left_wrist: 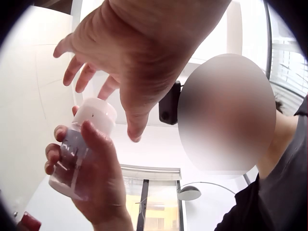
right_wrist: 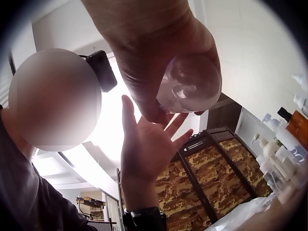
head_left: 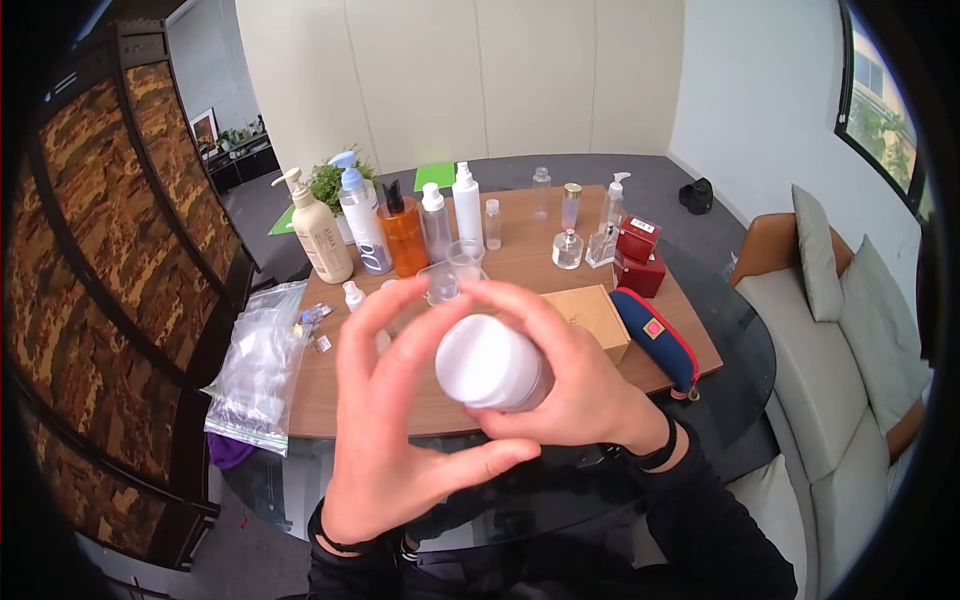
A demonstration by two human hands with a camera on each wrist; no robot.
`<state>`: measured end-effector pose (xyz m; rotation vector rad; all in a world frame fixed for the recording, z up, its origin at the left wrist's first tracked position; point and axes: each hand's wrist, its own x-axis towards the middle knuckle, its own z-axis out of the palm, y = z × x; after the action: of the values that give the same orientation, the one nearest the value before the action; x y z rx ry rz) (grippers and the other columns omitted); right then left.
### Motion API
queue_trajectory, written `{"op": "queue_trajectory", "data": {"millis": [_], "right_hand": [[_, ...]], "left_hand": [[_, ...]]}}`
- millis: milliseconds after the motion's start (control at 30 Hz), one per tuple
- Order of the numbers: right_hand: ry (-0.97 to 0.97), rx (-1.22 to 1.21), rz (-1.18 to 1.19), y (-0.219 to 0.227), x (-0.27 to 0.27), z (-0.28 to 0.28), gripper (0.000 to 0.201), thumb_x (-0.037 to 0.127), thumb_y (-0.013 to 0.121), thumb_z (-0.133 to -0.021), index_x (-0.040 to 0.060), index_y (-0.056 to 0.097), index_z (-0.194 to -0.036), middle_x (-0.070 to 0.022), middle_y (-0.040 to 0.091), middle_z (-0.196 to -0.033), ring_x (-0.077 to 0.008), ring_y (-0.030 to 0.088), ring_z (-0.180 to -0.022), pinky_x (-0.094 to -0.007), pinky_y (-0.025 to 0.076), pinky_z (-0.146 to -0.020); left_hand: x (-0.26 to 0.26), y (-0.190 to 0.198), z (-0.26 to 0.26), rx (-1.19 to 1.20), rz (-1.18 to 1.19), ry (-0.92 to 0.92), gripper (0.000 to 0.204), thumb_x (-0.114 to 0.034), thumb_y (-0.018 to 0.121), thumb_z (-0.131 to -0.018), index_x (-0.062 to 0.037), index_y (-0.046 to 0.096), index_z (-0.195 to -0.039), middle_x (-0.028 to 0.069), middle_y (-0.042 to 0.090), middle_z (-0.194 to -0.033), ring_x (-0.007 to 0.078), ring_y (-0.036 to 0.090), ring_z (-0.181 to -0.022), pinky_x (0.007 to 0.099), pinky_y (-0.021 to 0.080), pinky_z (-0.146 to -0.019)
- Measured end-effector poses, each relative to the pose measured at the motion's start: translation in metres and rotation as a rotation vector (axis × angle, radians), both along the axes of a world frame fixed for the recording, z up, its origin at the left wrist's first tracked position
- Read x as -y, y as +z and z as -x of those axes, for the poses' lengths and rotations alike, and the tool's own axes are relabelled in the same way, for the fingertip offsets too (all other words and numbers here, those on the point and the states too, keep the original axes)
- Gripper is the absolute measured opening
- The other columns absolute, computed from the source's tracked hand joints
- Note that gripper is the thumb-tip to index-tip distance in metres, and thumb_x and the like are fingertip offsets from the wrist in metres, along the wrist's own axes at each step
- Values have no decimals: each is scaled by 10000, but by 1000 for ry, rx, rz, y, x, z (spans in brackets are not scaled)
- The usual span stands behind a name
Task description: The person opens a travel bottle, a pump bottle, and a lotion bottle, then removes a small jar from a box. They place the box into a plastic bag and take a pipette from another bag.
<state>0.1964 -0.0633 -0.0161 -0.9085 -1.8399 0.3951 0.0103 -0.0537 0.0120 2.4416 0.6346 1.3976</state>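
A clear bottle with a wide white cap point(head_left: 485, 362) is held in the right hand point(head_left: 575, 385), its cap facing the head camera. In the left wrist view the right hand point(left_wrist: 103, 168) wraps round the clear body point(left_wrist: 72, 166) under the white cap point(left_wrist: 98, 113). The bottle's rounded clear base point(right_wrist: 195, 84) shows in the right wrist view, gripped by the right hand point(right_wrist: 159, 43). Beside the cap, the left hand point(head_left: 385, 410) is spread with fingers and thumb apart, holding nothing; it also shows in the left wrist view point(left_wrist: 139, 53) and the right wrist view point(right_wrist: 147, 149).
Several pump and spray bottles point(head_left: 405, 235) stand across the back of the wooden table point(head_left: 520, 205). Plastic bags point(head_left: 250, 365) lie at its left edge. A cardboard box point(head_left: 590, 318), a blue pouch point(head_left: 655, 335) and red boxes point(head_left: 640, 270) are on the right.
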Motion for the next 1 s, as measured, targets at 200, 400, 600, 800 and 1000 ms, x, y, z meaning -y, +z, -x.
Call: {"op": "queue_trajectory", "data": {"millis": [200, 400, 600, 800, 1000], "right_hand": [[-28, -30, -66, 5, 3, -7, 867, 180, 789, -688, 142, 338, -1428, -136, 633, -1064, -292, 656, -974, -355, 505, -839], [-17, -27, -38, 4, 4, -6, 878, 180, 780, -686, 156, 326, -1437, -136, 637, -1026, -289, 658, -959, -356, 505, -833], [45, 5, 35, 6, 8, -4, 911, 193, 767, -688, 171, 281, -1457, -133, 645, -967, -323, 663, -884, -384, 519, -764], [60, 46, 56, 6, 9, -4, 950, 204, 775, -675, 177, 253, -1468, -129, 647, -973, -326, 662, -873, -391, 519, -736], [42, 75, 80, 4, 9, -3, 963, 208, 775, -671, 182, 245, -1475, -115, 650, -980, -326, 660, -881, -387, 520, -731]], "left_hand": [[3, 3, 9, -72, 65, -188, 604, -76, 691, -739, -9, 481, -1301, 256, 405, -1397, 310, 441, -1282, 391, 395, -1006], [1, -3, 10, 287, 267, -272, 488, 45, 640, -706, -19, 583, -1186, 219, 429, -1379, 275, 539, -1146, 380, 411, -983], [-4, 1, 6, 1, 135, -328, 496, 53, 622, -724, -62, 604, -1206, 234, 392, -1430, 314, 518, -1191, 380, 402, -991], [-4, 1, 11, -57, 118, -208, 502, -92, 750, -708, -40, 604, -1185, 214, 509, -1293, 316, 509, -1190, 395, 388, -996], [2, 8, 3, -20, 105, -124, 573, -128, 781, -694, -36, 577, -1221, 201, 510, -1266, 317, 508, -1165, 407, 397, -982]]}}
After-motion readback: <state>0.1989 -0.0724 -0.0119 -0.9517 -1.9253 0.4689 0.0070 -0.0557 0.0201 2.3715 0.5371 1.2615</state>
